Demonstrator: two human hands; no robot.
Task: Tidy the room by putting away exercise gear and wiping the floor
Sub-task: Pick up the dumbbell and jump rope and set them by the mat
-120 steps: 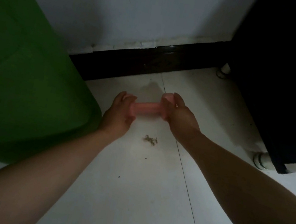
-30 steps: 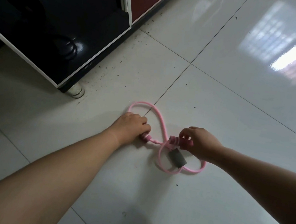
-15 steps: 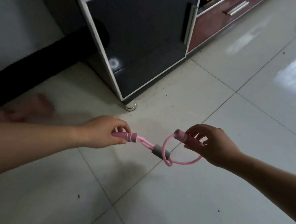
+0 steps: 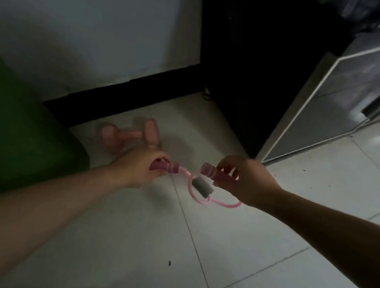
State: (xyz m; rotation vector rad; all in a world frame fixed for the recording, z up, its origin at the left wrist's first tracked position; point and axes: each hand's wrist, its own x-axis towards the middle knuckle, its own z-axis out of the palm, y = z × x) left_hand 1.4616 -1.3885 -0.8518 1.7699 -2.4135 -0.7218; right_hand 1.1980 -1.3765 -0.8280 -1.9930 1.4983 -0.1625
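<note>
Pink rubber tubing forms a figure-eight pull band (image 4: 212, 201), suspended between both hands and clear of the glossy white tile floor (image 4: 264, 266). The left hand (image 4: 139, 169) has its fingers curled round one ribbed pink handle. The right hand (image 4: 246, 182) pinches the opposite handle between thumb and curled fingers. The handles point toward each other and lie near, so the tubing hangs slack. A grey foam sleeve (image 4: 202, 187) gathers the two loops at mid-span, and the lower loop droops at 6 o'clock from the right hand. Holding both handles, rather than one, probably keeps the loops from swinging or trailing during carriage.

Probable storage zone: the floor corner at 12 o'clock from the left hand. A pink dumbbell (image 4: 127, 134), blurred in this view, lies there on the tiles near the black skirting board (image 4: 116, 100). The corner is bounded at 9 o'clock by a bulky green object (image 4: 14, 122), identity not determinable, and at 1 o'clock by a black cabinet (image 4: 257, 67) with a glossy white-trimmed door.

Next step, as judged: lower the pull band beside the dumbbell, grouping the gear off the open floor. Dark specks (image 4: 169, 263) at 6 o'clock indicate that wiping is not yet done.
</note>
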